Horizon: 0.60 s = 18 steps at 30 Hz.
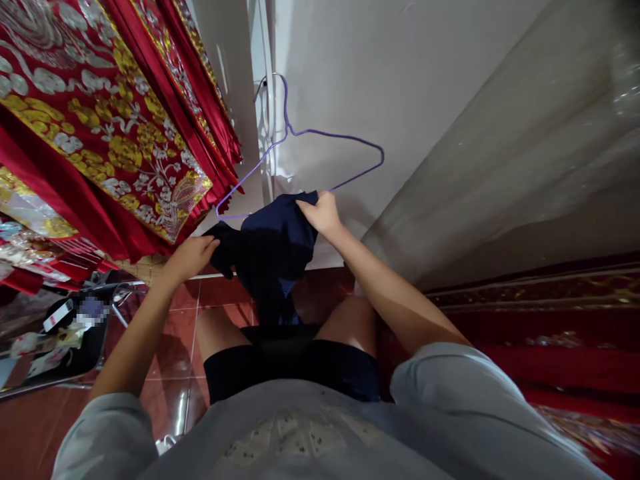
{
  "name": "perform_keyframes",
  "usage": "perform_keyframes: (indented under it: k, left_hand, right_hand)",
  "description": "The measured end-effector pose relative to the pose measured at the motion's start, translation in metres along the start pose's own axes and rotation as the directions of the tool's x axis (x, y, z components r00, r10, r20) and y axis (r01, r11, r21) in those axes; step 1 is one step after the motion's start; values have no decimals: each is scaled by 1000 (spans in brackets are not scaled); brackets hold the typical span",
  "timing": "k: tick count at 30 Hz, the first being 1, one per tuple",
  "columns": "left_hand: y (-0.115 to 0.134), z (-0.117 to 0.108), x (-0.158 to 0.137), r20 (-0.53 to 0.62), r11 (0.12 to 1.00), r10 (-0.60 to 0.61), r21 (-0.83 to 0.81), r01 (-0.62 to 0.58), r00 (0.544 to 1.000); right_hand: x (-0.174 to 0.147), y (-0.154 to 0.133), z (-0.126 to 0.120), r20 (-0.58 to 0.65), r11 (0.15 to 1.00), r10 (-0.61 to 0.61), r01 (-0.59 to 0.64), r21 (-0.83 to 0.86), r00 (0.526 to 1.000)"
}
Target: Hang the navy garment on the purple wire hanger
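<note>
A dark navy garment [280,233] is stretched between my two hands, draped over the lower bar of a purple wire hanger [345,136]. My left hand [195,257] pinches its dark left end. At the upper right, my right hand [323,212] grips the cloth beside the hanger's bar. The garment's lower part hangs down toward my knees, and its exact kind cannot be made out. The hanger's hook rests up by a pale metal frame against the wall.
Red cloths with gold and silver embroidery [135,140] hang at the left. Below them stands a black tray-like surface [90,353] with small items. A grey covered bulk [500,153] rises at the right, above more red fabric [575,373]. Red tiles [173,340] cover the floor.
</note>
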<state>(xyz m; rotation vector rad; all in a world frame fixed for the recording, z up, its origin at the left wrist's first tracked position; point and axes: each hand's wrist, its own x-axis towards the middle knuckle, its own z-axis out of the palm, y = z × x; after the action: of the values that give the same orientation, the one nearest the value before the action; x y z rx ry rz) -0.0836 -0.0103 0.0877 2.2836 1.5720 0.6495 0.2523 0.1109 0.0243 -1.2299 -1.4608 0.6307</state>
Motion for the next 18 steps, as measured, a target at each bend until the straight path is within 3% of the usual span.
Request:
perform_keyframes:
  k: [3, 6, 10, 13, 18]
  left_hand:
    - [13, -12, 24, -153, 994, 87, -53, -96, 984]
    - [37, -15, 56, -279, 976, 125, -139, -169, 952]
    - [67, -7, 92, -291, 911, 213, -287, -297, 933]
    - [69, -9, 104, -289, 909, 283, -222, -351, 915]
    - [48, -33, 110, -262, 933, 335, -40, -357, 905]
  right_hand:
    - [-7, -16, -29, -35, 999, -38, 38, -13, 999]
    - [-15, -32, -41, -25, 998, -58, 58, 4, 998]
    - [-27, -47, -39, 99, 997, -59, 54, 51, 993]
    - [-29, -49, -49, 154, 989, -149, 145, 36, 977]
    - [-1, -35, -102, -134, 961, -268, 256, -101, 954]
